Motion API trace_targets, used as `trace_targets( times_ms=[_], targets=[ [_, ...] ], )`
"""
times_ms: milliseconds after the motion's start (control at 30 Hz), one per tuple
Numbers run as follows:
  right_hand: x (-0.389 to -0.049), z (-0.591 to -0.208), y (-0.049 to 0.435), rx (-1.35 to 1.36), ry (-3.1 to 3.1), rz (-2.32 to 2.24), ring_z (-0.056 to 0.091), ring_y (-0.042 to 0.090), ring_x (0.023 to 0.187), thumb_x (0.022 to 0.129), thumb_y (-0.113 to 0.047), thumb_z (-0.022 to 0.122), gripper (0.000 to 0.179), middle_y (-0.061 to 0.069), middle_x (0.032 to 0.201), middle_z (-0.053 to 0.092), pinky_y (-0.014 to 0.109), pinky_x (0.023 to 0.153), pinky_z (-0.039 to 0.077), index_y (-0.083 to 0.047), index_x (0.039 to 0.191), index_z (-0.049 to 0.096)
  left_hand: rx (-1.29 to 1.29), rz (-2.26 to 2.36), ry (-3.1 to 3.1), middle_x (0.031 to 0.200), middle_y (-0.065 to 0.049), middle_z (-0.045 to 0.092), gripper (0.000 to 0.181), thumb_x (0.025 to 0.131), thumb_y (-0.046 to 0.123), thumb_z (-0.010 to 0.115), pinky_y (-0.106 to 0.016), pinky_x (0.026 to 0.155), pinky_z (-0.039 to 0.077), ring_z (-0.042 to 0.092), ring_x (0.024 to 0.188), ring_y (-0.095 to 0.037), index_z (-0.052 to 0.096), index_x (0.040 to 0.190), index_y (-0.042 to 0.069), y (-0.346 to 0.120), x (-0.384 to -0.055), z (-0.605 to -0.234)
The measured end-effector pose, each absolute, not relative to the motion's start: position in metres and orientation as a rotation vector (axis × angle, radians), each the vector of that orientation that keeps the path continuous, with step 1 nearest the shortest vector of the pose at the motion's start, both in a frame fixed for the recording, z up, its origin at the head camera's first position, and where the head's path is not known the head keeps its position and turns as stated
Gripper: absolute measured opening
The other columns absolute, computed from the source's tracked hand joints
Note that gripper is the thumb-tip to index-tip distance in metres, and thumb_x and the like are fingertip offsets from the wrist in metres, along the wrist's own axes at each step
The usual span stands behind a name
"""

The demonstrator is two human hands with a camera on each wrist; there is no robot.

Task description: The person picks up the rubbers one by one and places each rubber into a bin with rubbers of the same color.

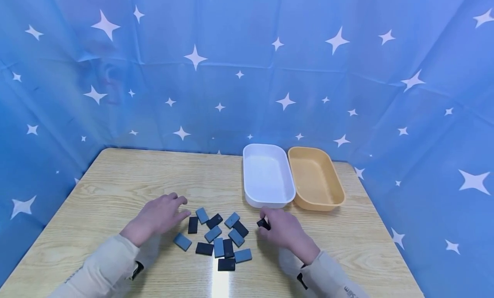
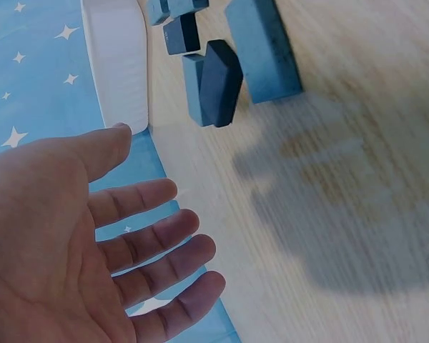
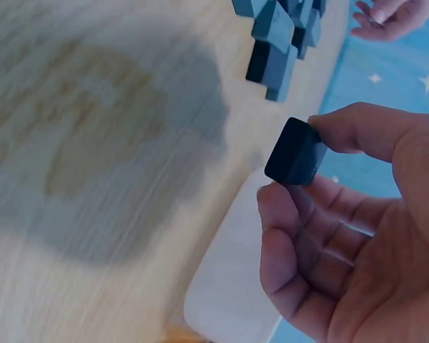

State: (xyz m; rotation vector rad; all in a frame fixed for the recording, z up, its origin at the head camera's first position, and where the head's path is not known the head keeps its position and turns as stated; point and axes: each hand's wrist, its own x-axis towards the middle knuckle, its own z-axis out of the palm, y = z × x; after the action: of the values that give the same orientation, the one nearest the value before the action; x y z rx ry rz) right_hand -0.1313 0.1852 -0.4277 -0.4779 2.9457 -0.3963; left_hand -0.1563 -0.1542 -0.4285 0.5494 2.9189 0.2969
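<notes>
Between thumb and fingertips my right hand (image 1: 283,229) pinches a small black block (image 3: 295,152), held above the table just in front of the white tub (image 1: 268,173). My left hand (image 1: 160,214) hovers over the table with fingers relaxed and spread, holding nothing; the left wrist view shows its bare palm. Right of that hand lies a loose group of flat rectangular blocks, some blue-grey, some black. Nearest to it are a black block (image 1: 193,225) and a blue-grey block (image 1: 182,242). Another blue-grey block (image 1: 242,255) lies at the group's right front.
An orange tub (image 1: 316,178) stands right against the white one at the back right of the wooden table (image 1: 127,173). Behind the table hangs a blue curtain (image 1: 231,96) with white stars. Several blocks in the group touch or lie close together.
</notes>
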Motion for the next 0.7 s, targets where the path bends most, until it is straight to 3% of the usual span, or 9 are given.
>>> trace_targets(
  times_ms=[700],
  targets=[
    [-0.157,-0.391,0.225,-0.273,3.084,-0.307,0.048,0.016,0.061,0.085,-0.026,0.066,0.020,-0.001,0.072,0.057,0.029,0.052,0.035,-0.014,0.099,0.061,0.559,0.318,2.917,0.115,-0.012,0.064,0.039,0.097,0.041,0.055,-0.051,0.084,0.052,0.064,0.101,-0.031,0.064,0.121,0.010,-0.157,-0.159,-0.428]
  ],
)
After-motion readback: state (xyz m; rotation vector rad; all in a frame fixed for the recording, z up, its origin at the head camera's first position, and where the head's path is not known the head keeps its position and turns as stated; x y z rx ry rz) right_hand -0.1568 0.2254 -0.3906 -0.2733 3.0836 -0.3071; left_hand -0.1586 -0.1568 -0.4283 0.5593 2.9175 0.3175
